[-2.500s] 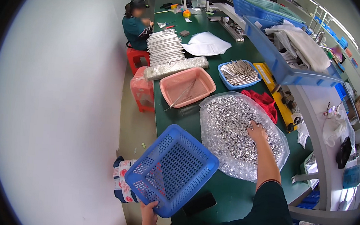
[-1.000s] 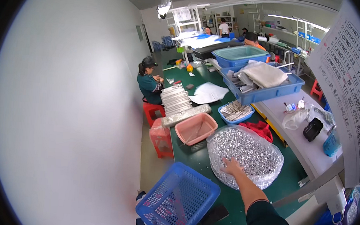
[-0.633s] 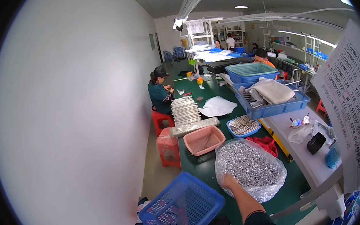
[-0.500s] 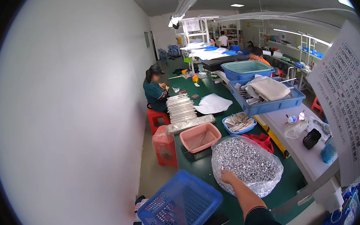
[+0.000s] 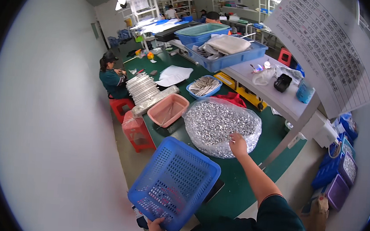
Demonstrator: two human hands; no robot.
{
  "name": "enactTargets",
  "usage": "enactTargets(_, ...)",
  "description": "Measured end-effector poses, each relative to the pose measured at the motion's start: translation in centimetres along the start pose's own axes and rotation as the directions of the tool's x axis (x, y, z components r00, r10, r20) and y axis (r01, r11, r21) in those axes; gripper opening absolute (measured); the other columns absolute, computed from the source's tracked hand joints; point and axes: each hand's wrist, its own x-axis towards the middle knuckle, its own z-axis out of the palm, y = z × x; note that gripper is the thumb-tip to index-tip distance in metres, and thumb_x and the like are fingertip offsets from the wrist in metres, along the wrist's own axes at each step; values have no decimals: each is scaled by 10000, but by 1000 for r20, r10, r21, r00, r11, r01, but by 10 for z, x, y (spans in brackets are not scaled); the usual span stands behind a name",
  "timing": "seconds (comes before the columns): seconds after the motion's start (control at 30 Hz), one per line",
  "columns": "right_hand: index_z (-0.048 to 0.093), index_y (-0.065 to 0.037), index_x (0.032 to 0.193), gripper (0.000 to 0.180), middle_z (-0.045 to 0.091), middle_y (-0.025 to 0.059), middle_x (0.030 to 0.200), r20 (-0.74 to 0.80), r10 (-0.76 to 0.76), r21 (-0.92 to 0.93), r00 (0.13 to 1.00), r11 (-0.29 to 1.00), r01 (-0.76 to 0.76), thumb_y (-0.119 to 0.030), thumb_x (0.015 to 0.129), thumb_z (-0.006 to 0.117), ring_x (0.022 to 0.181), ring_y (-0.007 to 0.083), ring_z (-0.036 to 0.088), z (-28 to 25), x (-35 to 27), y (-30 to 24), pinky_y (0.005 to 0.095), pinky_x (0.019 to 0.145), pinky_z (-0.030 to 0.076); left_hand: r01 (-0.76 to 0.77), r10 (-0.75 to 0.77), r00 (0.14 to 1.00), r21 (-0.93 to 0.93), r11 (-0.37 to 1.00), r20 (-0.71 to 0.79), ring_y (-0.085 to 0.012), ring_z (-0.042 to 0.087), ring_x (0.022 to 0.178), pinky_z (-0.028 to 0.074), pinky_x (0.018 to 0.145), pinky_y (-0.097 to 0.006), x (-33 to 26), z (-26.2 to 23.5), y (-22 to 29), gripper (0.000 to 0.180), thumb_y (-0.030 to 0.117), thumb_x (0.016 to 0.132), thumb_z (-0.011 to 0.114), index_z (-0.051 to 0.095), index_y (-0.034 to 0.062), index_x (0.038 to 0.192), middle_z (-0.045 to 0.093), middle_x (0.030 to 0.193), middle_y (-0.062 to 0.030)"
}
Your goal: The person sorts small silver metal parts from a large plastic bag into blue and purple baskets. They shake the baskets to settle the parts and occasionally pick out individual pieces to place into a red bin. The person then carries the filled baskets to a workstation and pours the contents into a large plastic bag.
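My left hand grips the near rim of a blue perforated plastic basket, held tilted at the table's front left corner. Reddish patches show at its slotted floor; I see no parts lying in it. My right hand is at the right front part of a clear plastic bag spread open on the green table. Small shiny metal parts fill the bag in a heap. The right fingers are bent together at the heap's surface, and what they hold is too small to make out.
A pink tray stands left of the bag, near stacked pale rods. Behind are a blue tray of metal pieces and red cloth. A metal post and hanging paper sheet stand right. A co-worker sits left.
My right hand has moved from the left front of the heap to its right side. The blue basket is raised further into view, with my left hand showing on its rim. The view has turned right.
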Motion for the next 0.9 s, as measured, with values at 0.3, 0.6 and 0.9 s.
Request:
enactTargets(0.3,387,-19,1394,812,489,141,1341,643,355,576,679,360,-734,-596,854,569,1253,252,448,-167,-257,-35,414,1047,356,13,-176,871,336,942,459,-292,585,1062,464,927,-373,8,49,12,740,-129,583,534,432,-29,1308,581,1159,-148)
enactTargets(0.6,532,-21,1246,475,623,98,1143,344,766,848,544,-6,-529,-224,847,690,1030,212,608,-201,-449,-21,346,923,470,-122,-546,478,668,734,688,-187,616,927,490,828,-305,-13,138,-64,595,-96,678,584,481,-30,1259,611,1107,-106)
enactTargets(0.9,623,-38,1086,316,671,78,958,325,926,816,191,-172,-552,-207,829,696,792,190,653,-203,-568,1,346,722,526,-298,-699,305,762,575,647,-170,633,832,496,795,-306,-79,172,-130,370,-26,731,615,582,-49,1099,660,982,-101)
